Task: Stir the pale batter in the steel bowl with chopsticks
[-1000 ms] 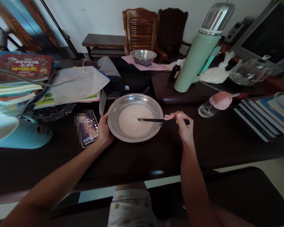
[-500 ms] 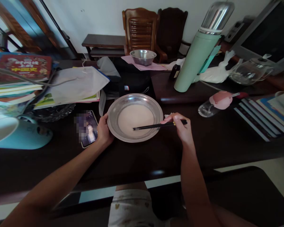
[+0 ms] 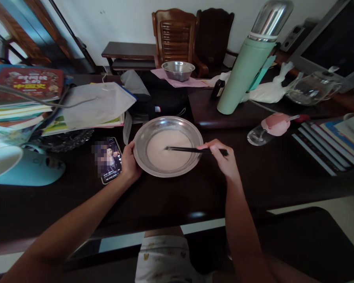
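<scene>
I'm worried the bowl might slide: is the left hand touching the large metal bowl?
Touching: the head view shows the left hand at the left side of the large metal bowl, thumb against its rim.

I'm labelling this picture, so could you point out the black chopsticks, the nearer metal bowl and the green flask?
Black chopsticks (image 3: pixel 183 149), head view: on the shaft.
Nearer metal bowl (image 3: pixel 169 123), head view: on the far inner wall.
Green flask (image 3: pixel 245 75), head view: on the middle of its body.

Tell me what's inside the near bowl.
Pale liquid, with the tips of the chopsticks at its surface. It covers the floor of the bowl, so anything there can't be seen.
</scene>
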Available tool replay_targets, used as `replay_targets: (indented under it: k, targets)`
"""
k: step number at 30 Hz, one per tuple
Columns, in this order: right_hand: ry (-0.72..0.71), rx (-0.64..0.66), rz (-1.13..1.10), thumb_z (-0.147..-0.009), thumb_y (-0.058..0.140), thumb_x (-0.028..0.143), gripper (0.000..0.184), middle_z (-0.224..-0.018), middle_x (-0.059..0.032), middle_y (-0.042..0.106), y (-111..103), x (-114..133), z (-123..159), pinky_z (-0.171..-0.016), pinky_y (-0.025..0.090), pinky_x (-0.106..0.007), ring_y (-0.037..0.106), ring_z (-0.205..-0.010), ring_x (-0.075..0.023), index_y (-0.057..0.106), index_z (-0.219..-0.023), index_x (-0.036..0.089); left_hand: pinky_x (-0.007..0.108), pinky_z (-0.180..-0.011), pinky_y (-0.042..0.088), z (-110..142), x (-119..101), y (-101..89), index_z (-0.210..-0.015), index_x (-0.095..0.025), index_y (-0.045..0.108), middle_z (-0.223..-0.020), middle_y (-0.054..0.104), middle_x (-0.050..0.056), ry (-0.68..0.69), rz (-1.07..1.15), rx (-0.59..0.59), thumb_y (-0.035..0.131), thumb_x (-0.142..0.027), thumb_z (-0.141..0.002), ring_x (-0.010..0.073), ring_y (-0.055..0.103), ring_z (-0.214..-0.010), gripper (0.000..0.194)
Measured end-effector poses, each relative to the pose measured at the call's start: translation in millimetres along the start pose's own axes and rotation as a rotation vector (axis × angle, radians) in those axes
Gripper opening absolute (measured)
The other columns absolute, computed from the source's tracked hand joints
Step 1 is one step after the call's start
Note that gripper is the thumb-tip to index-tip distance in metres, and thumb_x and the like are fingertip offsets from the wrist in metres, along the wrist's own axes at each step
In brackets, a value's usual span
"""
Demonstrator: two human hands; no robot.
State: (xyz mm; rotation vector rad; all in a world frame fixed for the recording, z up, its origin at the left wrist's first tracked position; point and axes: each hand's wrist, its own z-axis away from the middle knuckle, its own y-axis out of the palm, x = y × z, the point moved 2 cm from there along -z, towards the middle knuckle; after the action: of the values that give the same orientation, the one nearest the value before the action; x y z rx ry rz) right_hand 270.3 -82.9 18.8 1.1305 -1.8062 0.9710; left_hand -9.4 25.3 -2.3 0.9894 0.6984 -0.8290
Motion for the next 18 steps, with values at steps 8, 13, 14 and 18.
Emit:
replay_targets:
  k: [8,13,14,18]
  targets:
    - [0.006,0.016,-0.050,-0.105,0.065,0.072,0.052,-0.081,-0.0032,0.086,0.5,2.5,0.4,-0.087,0.066,-0.045,0.081,-0.083,-0.0253,0.088,-0.083,0.031,0.043,-0.088,0.075,1.8,-0.5,1.2,-0.078,-0.027,0.071,-0.081,0.082,0.004,-0.034,0.008,-0.011,0.075,-0.035,-0.080,0.0356,0.083,-0.109,0.009]
    - [0.004,-0.080,-0.011,-0.105,0.068,0.070,0.047,-0.090,-0.0036,0.088,-2.1,0.6,0.0,-0.091,0.066,-0.045,0.083,-0.090,-0.0255,0.088,-0.088,0.031,0.041,-0.090,0.075,1.9,-0.3,1.4,-0.079,-0.026,0.072,-0.079,0.081,0.005,-0.052,0.009,-0.021,0.069,-0.033,-0.086,0.0341,0.084,-0.108,0.010]
    - [0.016,-0.125,-0.025,-0.105,0.067,0.071,0.048,-0.086,-0.0036,0.087,-2.9,-0.1,0.5,-0.089,0.067,-0.046,0.083,-0.087,-0.0256,0.087,-0.088,0.031,0.041,-0.090,0.075,2.1,-0.3,1.3,-0.080,-0.026,0.073,-0.078,0.080,0.005,-0.055,0.009,-0.023,0.068,-0.033,-0.087,0.0339,0.084,-0.109,0.011]
    - [0.035,-0.027,-0.062,-0.104,0.065,0.075,0.054,-0.078,-0.0033,0.085,0.5,1.3,0.4,-0.086,0.068,-0.046,0.082,-0.081,-0.0258,0.087,-0.083,0.030,0.042,-0.089,0.075,2.9,-0.7,1.3,-0.081,-0.027,0.073,-0.077,0.081,0.004,-0.047,0.011,-0.032,0.066,-0.030,-0.087,0.0344,0.083,-0.110,0.010]
